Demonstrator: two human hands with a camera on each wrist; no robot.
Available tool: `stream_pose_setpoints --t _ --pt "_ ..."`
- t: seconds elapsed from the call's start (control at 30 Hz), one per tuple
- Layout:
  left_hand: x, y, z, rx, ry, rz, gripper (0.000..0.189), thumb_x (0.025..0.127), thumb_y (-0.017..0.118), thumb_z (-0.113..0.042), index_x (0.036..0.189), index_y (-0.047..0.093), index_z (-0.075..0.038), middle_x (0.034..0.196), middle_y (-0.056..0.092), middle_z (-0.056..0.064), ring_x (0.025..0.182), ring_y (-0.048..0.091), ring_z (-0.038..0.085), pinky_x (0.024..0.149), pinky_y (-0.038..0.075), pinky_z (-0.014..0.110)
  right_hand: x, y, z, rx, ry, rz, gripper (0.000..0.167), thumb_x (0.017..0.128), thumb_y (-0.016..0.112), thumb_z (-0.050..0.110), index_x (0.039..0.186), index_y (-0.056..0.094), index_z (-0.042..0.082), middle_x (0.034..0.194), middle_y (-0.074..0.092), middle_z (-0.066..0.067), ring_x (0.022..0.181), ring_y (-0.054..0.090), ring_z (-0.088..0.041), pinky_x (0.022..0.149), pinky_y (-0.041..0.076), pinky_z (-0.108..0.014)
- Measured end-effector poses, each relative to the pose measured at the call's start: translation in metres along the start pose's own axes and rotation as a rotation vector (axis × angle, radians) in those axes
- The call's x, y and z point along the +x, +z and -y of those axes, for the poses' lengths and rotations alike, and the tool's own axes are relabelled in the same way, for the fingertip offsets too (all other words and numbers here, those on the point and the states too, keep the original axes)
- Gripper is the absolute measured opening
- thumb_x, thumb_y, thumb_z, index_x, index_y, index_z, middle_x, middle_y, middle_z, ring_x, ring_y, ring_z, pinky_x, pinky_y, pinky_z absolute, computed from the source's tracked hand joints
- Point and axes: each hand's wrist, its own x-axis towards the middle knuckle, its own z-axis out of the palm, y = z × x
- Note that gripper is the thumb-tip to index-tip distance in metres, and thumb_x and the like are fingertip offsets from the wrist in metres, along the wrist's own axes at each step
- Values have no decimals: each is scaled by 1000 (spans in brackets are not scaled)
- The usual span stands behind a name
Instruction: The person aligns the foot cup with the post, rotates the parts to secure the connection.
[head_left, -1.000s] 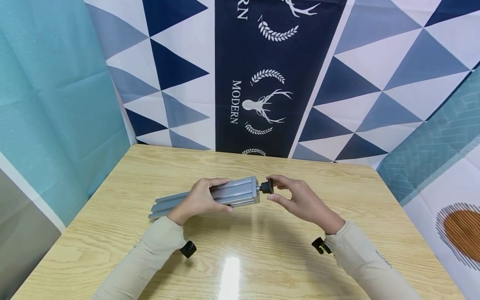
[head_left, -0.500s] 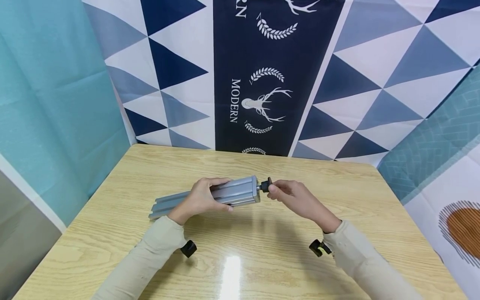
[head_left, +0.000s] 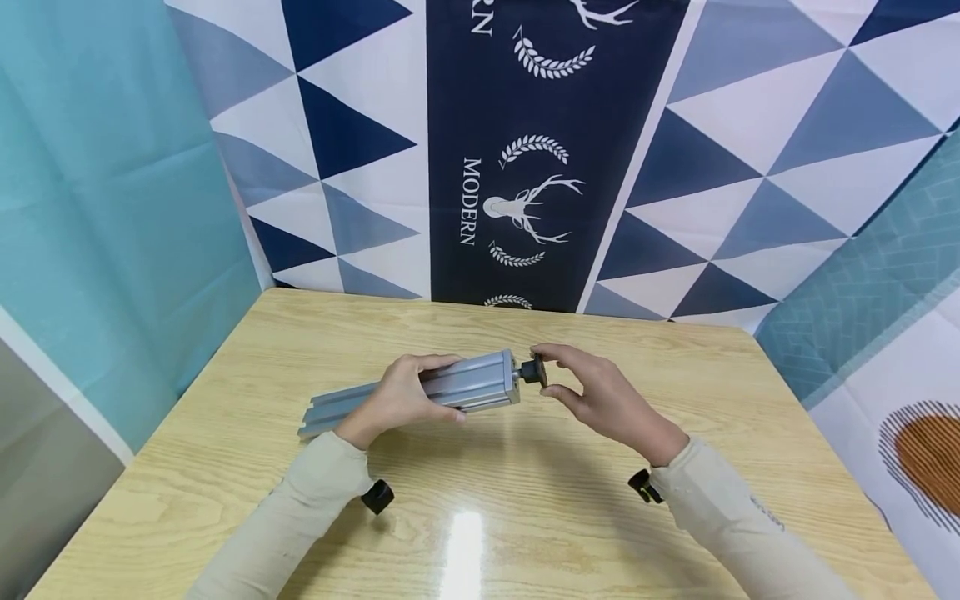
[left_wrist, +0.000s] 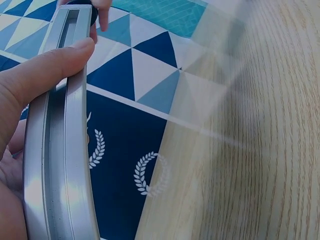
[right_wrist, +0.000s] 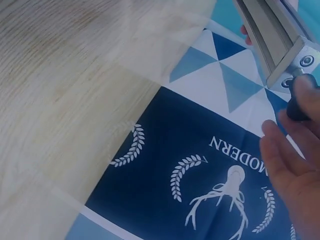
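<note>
My left hand point(head_left: 405, 396) grips a grey aluminium extrusion point(head_left: 472, 383) from above, thumb along the near side. The bar slants above the table, its far left end lower. In the left wrist view the slotted face of the extrusion point(left_wrist: 57, 165) runs up under the thumb. From the plate on its right end a short metal stud carries a black levelling foot point(head_left: 535, 372). My right hand point(head_left: 607, 404) holds the disc of that foot at its rim, index finger on top and thumb below. Two screw heads show on the end plate point(right_wrist: 295, 65) in the right wrist view.
Both hands work over a light wood-grain table point(head_left: 525, 500). A patterned cloth point(head_left: 510, 167) with triangles and deer heads hangs behind its back edge. Teal cloth point(head_left: 97, 208) hangs at the left.
My right fingers first spanned the foot, then closed in with a turned wrist, and now span its disc again. The left hand and extrusion have stayed put.
</note>
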Motion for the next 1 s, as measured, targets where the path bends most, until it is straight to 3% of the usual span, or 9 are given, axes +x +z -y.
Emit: stream_pose_setpoints --t 0.13,0.27,0.37,0.47,0.63,0.8,0.9,1.0 --pt "1 1 0 -2 -7 7 75 56 94 -27 125 66 -21 119 66 1 96 60 16 84 49 36 -1 1 0 64 119 26 45 89 69 21 130 56 5 119 66 -10 105 64 -29 81 53 -43" --pt "1 2 0 -4 -13 11 74 57 94 -26 125 66 -22 119 65 1 96 60 16 84 49 36 0 5 2 181 295 39 30 95 59 35 108 66 9 97 71 -2 93 68 -21 75 53 -38" --pt "1 3 0 -2 -13 11 74 57 94 -25 126 65 -22 119 65 2 96 60 16 84 49 37 2 6 5 235 401 50 36 97 53 42 95 69 10 80 71 3 83 67 -15 68 48 -34" --pt "1 3 -1 4 -18 11 75 57 94 -26 126 65 -22 120 65 2 97 60 16 84 49 37 3 5 7 245 443 84 43 99 48 44 97 71 8 78 71 2 83 65 -16 65 43 -33" --pt "0 2 0 5 -20 12 76 56 94 -30 126 65 -22 118 66 2 96 60 16 84 49 36 2 0 7 215 397 143 47 100 47 43 119 64 4 102 71 -8 96 66 -23 78 51 -40" --pt "0 1 0 14 -22 6 75 56 94 -29 125 66 -23 118 66 1 95 60 15 83 49 35 1 -8 8 179 252 140 61 89 69 30 141 46 10 138 53 -9 117 58 -29 94 47 -45" --pt "0 1 -1 23 -21 4 75 56 94 -27 125 66 -23 117 66 1 94 60 16 83 49 35 1 -12 8 130 119 122 72 81 77 14 143 43 12 143 48 -8 125 51 -28 95 47 -45" --pt "0 1 -1 21 -21 7 75 56 94 -28 125 66 -23 118 66 1 95 60 16 83 49 36 2 -15 8 78 36 124 73 77 78 3 142 46 12 143 48 -6 130 47 -26 97 45 -44"
